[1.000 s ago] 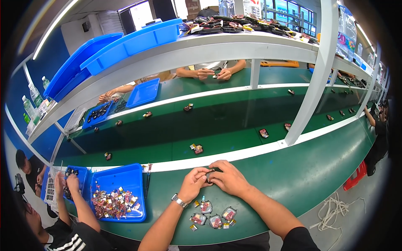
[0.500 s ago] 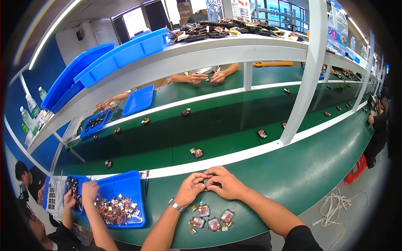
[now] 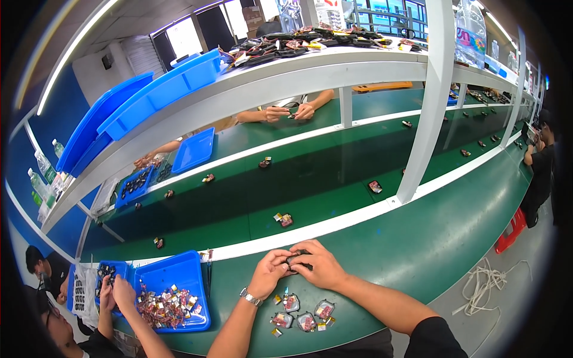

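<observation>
My left hand [image 3: 270, 275], with a metal watch on its wrist, closes its fingertips around the left side of a small dark casing [image 3: 293, 260]. My right hand [image 3: 321, 265] grips the same casing from the right and top, its fingers covering much of it, so the inside is mostly hidden. On the green bench just below my hands lie several clear-and-black casings, one of them a rounded casing [image 3: 306, 322] with a reddish circuit board inside. Small silver-and-yellow battery cells, such as this battery cell [image 3: 276, 332], lie beside them.
Left of me, a blue tray [image 3: 206, 307] holds a heap of wired circuit boards. A co-worker's hands [image 3: 116, 293] work at its left. Beyond a white rail, a green conveyor belt [image 3: 322, 230] carries spaced-out assemblies. A white shelf post [image 3: 427, 119] rises at front right.
My fingers have shifted slightly on the casing, which stays in about the same place. The co-worker's raised hand has come down to meet the other. The view has tilted a little.
</observation>
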{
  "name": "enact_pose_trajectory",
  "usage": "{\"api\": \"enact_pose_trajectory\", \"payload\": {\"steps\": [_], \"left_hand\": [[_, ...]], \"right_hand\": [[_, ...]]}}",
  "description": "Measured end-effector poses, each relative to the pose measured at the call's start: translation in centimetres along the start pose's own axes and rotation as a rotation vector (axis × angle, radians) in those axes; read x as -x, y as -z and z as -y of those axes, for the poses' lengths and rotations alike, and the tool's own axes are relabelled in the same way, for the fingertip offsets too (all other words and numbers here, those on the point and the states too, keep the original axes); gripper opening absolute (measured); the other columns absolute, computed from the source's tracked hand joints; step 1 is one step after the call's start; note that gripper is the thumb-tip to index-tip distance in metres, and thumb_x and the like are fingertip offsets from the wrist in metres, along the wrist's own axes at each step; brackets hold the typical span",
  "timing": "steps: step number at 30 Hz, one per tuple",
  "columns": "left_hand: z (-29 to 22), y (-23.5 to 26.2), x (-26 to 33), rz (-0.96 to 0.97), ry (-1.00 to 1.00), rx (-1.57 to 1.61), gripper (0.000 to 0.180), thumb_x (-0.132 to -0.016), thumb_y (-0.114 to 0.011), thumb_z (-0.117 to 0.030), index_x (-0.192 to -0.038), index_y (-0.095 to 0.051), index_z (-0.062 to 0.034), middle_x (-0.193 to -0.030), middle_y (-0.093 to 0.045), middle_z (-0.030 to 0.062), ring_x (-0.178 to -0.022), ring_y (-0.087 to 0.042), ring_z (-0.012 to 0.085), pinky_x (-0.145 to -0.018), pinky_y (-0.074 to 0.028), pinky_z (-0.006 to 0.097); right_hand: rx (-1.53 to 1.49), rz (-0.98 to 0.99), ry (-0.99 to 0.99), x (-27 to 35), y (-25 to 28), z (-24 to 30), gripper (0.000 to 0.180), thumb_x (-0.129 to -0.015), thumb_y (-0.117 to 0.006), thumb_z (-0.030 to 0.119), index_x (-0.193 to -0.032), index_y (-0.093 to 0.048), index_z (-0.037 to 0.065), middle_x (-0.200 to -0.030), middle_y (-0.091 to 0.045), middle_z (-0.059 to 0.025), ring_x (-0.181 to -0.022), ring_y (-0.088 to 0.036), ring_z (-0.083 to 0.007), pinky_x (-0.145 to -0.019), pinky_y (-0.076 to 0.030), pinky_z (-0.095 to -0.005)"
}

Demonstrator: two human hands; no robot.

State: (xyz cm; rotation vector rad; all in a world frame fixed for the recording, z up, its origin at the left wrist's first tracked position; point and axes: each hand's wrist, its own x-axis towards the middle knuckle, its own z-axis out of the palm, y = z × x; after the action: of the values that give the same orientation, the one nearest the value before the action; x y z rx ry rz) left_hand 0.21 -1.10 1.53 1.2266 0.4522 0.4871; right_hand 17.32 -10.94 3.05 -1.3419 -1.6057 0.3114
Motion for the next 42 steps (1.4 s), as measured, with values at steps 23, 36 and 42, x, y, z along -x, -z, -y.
{"api": "enact_pose_trajectory", "payload": {"steps": [23, 36, 42], "left_hand": [[0.5, 0.2, 0.0, -0.086, -0.024, 0.044, 0.022, -0.096, -0.046, 0.005, -0.117, -0.049, 0.0008, -0.124, -0.059, 0.0154, -0.109, -0.061, 0.0189, -0.094, -0.053, 0.032], [0.8, 0.6, 0.2, -0.063, -0.075, 0.183, 0.021, -0.094, -0.057, -0.002, -0.115, -0.054, -0.0004, -0.130, -0.057, 0.0175, -0.109, -0.063, 0.0224, -0.090, -0.056, 0.037], [0.7, 0.6, 0.0, -0.097, -0.077, 0.213, 0.020, -0.092, -0.059, -0.001, -0.112, -0.057, -0.0001, -0.129, -0.058, 0.0176, -0.105, -0.064, 0.0219, -0.087, -0.057, 0.037]], "right_hand": [[0.034, -0.057, 0.067, -0.1, -0.6, 0.7, 0.020, -0.076, -0.072, 0.007, -0.095, -0.072, 0.007, -0.119, -0.059, -0.0087, -0.116, -0.052, -0.0290, -0.095, -0.047, -0.0383], [-0.038, -0.140, -0.003, 0.3, -1.2, 0.5, 0.020, -0.076, -0.072, 0.005, -0.095, -0.073, 0.009, -0.123, -0.058, -0.0088, -0.119, -0.049, -0.0302, -0.098, -0.044, -0.0396], [-0.123, -0.100, -0.065, 0.2, -1.2, 0.4, 0.022, -0.077, -0.071, 0.005, -0.098, -0.072, 0.009, -0.127, -0.057, -0.0091, -0.120, -0.050, -0.0298, -0.097, -0.045, -0.0392]]}}
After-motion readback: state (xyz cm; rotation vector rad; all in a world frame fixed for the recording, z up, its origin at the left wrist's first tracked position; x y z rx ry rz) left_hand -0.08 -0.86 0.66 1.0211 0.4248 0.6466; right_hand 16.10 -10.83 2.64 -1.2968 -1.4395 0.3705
